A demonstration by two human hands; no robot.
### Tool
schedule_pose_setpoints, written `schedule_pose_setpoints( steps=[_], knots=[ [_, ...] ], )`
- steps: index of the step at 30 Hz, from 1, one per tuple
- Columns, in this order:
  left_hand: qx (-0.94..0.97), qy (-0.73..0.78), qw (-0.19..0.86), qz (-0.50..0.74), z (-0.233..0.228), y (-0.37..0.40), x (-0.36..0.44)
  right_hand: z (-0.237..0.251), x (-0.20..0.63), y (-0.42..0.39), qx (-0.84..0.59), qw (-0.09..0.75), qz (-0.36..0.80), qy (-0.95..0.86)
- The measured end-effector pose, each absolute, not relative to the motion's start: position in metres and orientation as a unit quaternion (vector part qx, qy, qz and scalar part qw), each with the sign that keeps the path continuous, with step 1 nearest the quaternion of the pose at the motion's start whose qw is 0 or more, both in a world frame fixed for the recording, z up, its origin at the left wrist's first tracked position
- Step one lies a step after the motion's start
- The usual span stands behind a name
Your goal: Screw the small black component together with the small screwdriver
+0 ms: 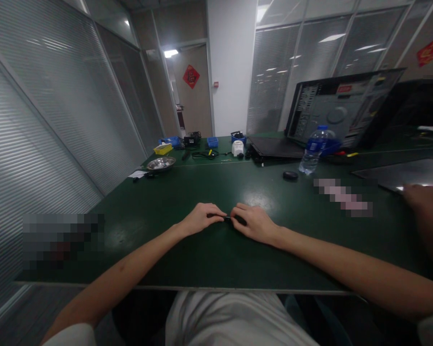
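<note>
Head view: we can read no brand for certain. The blue label on our clear, ribbed plastic bottle [310,154] and the red sticker [344,89] on the metal computer case [315,108] are too blurred, as is the dark character on the red paper diamond [191,77] on the door. Before us spreads a smooth, dark green tabletop [187,187]. Near its front edge, between our two hands, is a small, dark, slim piece [227,218] with a pale glint. Our left hand [204,217] and right hand [255,223] both pinch it, fingertips nearly together. Beyond lie a rounded black object [290,176] and a shiny, round metal bowl [161,164]. At right, another person's hand [426,199] is at the edge of a flat, silvery panel [414,173].
</note>
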State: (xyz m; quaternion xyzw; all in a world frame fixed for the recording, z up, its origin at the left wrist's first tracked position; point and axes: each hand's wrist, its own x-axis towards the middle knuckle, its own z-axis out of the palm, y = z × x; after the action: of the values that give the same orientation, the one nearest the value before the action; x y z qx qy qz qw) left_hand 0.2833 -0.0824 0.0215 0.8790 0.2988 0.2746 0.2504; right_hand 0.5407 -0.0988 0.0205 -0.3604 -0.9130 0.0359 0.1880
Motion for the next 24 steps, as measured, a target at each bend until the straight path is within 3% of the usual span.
schedule_pose_setpoints(
  steps=[24],
  knots=[
    [0.867, 0.303, 0.266, 0.293, 0.0184, -0.0827, 0.2868, 0.0222, 0.5429, -0.0989, -0.361, 0.183, 0.047, -0.913]
  ],
)
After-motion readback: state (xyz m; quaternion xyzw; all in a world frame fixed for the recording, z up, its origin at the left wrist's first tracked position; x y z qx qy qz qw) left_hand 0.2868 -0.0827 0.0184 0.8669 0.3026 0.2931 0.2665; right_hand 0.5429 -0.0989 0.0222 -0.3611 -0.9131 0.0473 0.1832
